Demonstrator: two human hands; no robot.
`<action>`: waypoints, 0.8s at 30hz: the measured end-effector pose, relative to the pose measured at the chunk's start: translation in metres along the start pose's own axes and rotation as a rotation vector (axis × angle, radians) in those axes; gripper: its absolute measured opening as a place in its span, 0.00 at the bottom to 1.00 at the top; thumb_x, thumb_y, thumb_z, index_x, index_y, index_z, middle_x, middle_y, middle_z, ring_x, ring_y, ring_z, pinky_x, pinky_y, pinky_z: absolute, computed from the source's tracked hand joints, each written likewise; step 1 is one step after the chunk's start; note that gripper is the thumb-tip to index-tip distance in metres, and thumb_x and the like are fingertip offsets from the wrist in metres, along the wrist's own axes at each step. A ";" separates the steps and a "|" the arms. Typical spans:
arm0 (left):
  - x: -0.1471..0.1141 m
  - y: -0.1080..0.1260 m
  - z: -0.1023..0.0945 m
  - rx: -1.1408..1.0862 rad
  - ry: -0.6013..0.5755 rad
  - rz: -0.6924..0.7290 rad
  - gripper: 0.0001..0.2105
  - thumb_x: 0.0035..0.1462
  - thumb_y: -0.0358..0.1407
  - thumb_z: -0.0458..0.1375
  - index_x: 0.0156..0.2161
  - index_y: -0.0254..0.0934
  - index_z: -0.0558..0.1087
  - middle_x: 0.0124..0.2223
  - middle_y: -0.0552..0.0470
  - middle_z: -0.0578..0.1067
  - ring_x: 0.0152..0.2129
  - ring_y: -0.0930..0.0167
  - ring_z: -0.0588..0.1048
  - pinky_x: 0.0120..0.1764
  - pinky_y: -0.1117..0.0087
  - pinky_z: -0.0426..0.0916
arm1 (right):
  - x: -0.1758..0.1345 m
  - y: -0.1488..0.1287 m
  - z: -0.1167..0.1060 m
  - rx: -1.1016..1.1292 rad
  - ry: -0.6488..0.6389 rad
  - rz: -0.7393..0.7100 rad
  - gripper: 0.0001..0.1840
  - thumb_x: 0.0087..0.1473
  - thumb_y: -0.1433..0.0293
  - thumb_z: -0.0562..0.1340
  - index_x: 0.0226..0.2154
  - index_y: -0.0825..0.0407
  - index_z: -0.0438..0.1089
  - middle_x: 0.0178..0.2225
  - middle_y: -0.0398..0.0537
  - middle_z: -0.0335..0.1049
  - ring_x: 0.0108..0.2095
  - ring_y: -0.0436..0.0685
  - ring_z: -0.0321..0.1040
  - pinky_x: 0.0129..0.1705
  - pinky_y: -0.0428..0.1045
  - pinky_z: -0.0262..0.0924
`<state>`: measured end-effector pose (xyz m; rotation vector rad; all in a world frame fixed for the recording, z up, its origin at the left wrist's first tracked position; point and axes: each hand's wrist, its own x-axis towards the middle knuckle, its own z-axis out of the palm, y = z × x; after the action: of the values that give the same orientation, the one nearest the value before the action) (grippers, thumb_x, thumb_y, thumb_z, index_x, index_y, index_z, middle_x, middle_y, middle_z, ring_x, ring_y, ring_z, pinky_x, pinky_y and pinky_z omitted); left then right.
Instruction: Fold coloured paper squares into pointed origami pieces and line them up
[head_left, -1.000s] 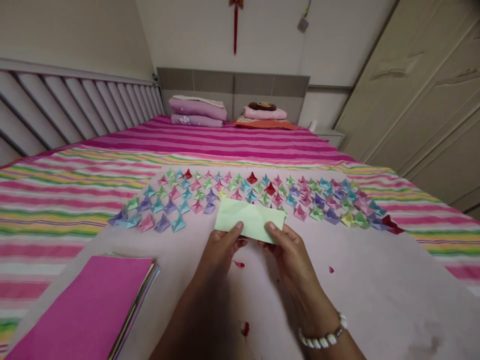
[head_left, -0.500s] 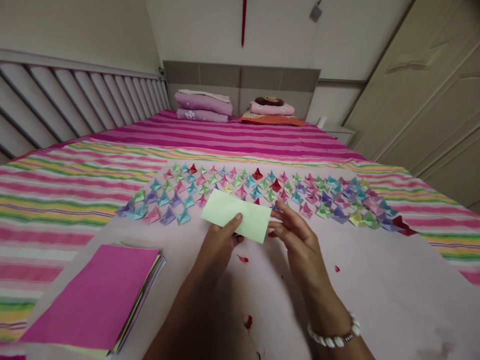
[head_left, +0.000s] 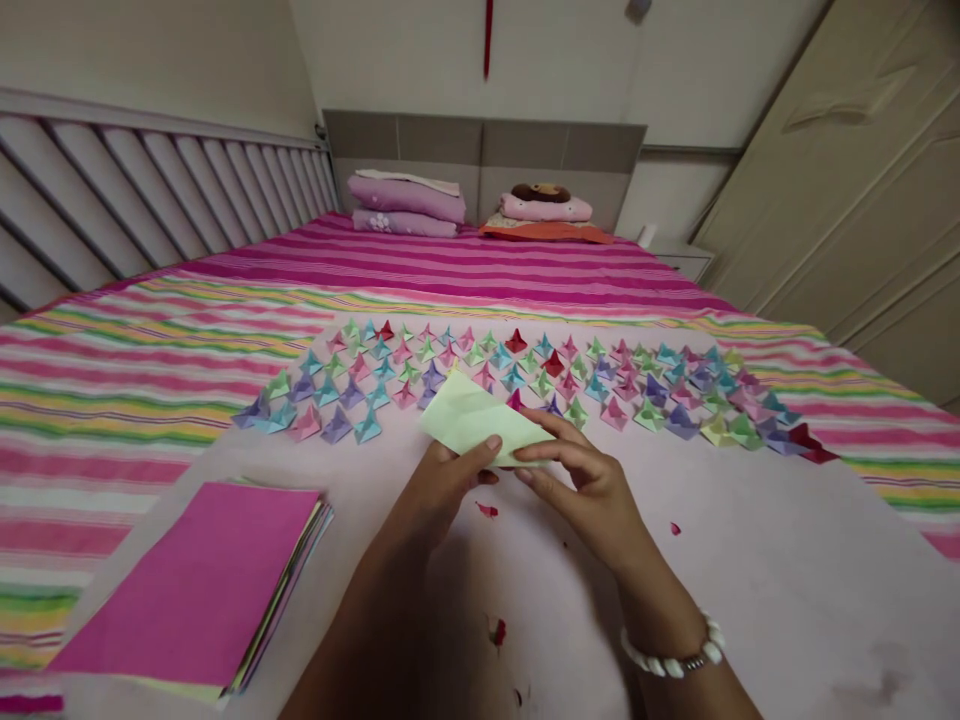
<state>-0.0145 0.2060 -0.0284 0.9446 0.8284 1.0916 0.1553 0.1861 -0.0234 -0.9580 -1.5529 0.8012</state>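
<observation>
A pale green sheet of folded paper [head_left: 480, 415] is held up in the air above the pale board [head_left: 420, 640]. My left hand [head_left: 450, 485] pinches its lower edge, thumb on top and fingers beneath. At the paper's right end is my right hand [head_left: 581, 470], its fingers closed around the edge, with a white beaded bracelet [head_left: 671, 660] on the wrist. Behind the sheet stand rows of small folded paper boats [head_left: 367, 425] in many colours. A stack of coloured paper [head_left: 195, 580], magenta on top, lies to the left of my left arm.
Small red scraps [head_left: 496, 632] lie on the board near my arms. Under the board spreads a striped bedsheet [head_left: 97, 400]. Folded bedding [head_left: 409, 205] sits by the headboard [head_left: 480, 150], and a white rail [head_left: 172, 190] runs along the left.
My right hand has moved left and closed on the paper's right end, where its fingers were spread before. The sheet has tilted and its right part now looks bent.
</observation>
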 end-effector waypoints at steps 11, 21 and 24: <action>0.000 0.002 0.008 0.152 0.045 0.064 0.12 0.48 0.43 0.67 0.31 0.34 0.78 0.27 0.52 0.75 0.25 0.73 0.69 0.31 0.72 0.63 | 0.002 -0.007 0.005 0.331 0.150 0.291 0.13 0.40 0.66 0.75 0.31 0.49 0.76 0.25 0.40 0.73 0.24 0.51 0.69 0.28 0.46 0.65; -0.001 0.000 0.009 0.143 -0.063 0.040 0.12 0.47 0.40 0.68 0.33 0.33 0.77 0.27 0.52 0.76 0.27 0.71 0.73 0.32 0.71 0.66 | 0.002 -0.002 0.000 0.435 0.102 0.460 0.12 0.38 0.63 0.75 0.22 0.52 0.75 0.20 0.41 0.72 0.21 0.49 0.64 0.25 0.46 0.60; 0.003 0.001 0.010 0.048 0.073 0.117 0.14 0.42 0.37 0.70 0.32 0.34 0.73 0.29 0.53 0.77 0.28 0.71 0.75 0.35 0.69 0.68 | 0.002 0.000 0.002 0.482 0.096 0.490 0.13 0.38 0.64 0.75 0.20 0.52 0.73 0.19 0.40 0.71 0.21 0.48 0.63 0.25 0.44 0.59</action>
<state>-0.0047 0.2068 -0.0241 1.0081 0.8708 1.2174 0.1532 0.1878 -0.0234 -1.0018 -0.9749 1.3775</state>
